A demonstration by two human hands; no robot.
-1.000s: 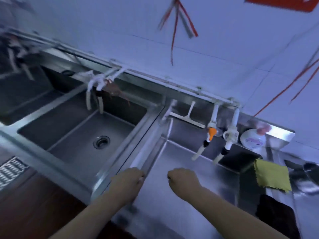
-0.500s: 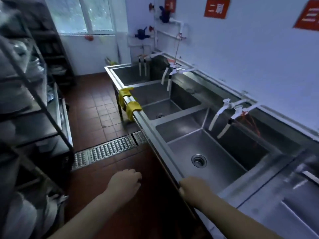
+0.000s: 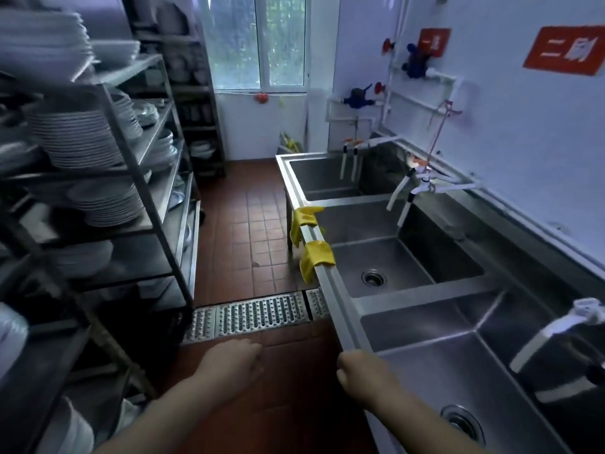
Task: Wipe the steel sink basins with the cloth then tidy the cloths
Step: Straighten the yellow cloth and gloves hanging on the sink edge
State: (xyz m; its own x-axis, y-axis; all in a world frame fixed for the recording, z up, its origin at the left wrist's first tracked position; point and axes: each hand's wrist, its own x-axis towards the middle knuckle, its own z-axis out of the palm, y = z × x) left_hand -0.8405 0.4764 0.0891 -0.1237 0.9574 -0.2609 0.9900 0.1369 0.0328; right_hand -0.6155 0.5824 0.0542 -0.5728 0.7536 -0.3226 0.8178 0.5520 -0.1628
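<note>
A row of steel sink basins runs along the right wall: a near basin [image 3: 458,371], a middle basin [image 3: 393,257] and a far basin [image 3: 324,178]. Two yellow cloths hang over the front rim of the middle basin, one nearer [image 3: 316,258] and one farther [image 3: 304,221]. My right hand [image 3: 363,376] rests on the front rim of the near basin, fingers curled, holding nothing visible. My left hand [image 3: 229,358] hovers over the red floor with loosely curled fingers, holding nothing.
A metal rack [image 3: 108,191] stacked with white plates and bowls stands on the left of a narrow aisle. A metal floor drain grate [image 3: 258,314] crosses the red tiled floor. White taps [image 3: 412,191] reach over the basins. A window is at the far end.
The view has swung left from the right-hand basin to down the aisle. My left hand came off the sink divider and hangs over the floor. My right hand moved to the front rim.
</note>
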